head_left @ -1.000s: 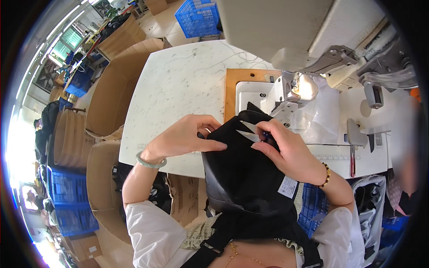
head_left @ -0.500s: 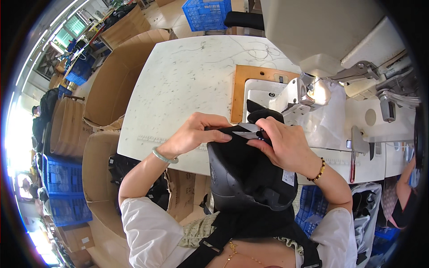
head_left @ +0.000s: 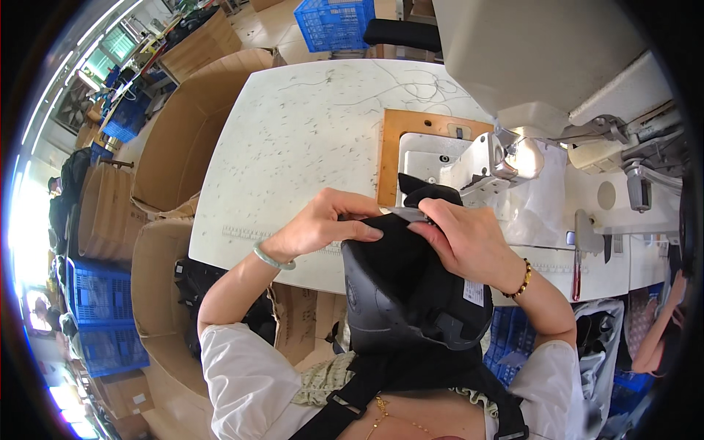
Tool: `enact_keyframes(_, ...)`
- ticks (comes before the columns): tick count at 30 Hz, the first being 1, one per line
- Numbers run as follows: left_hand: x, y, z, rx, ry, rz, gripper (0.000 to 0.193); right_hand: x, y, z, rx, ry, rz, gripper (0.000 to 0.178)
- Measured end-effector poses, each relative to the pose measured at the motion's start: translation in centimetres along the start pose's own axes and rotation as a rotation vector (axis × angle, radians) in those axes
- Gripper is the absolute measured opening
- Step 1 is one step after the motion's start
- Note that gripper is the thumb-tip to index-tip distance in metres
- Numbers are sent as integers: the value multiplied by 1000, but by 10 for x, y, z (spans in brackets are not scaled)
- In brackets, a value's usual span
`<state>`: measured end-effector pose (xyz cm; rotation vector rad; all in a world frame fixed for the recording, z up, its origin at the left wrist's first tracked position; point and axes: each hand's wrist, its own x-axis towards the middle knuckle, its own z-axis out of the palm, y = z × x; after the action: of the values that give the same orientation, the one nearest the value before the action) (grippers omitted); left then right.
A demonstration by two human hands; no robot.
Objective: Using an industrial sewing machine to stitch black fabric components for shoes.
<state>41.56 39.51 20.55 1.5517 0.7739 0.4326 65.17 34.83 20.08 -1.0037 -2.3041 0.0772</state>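
A black, bag-like piece, with a stiff moulded shell and a soft fabric lining, lies against my front at the table's near edge. A white label shows on its right side. My left hand pinches the fabric's upper edge between thumb and fingers. In my right hand is a pair of thread snips, closed in the fingers. The snips' blades point left along the fabric edge, close to my left fingertips. Their handle is mostly hidden by my right fingers. Beyond both hands, a black flap of the piece sticks up.
A sewing machine stands at the right over the white table, its lamp lit. Thread scraps litter the tabletop. Open cardboard boxes stand left. A red-handled tool lies right. Another person's arm shows at far right.
The snips' blades have turned slightly and less of them shows past my right fingers. My hands stay nearly in place on the black piece. The other person's arm at far right has moved.
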Motion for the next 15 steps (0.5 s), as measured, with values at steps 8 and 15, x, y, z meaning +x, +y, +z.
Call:
enact_keyframes(8,-2,-2,1,-23,61,-17,16,-14,9,2,312,92,190,26)
enact_keyframes(15,-58,-33,-52,-56,701,56,22,-92,15,-23,448,734,233,27)
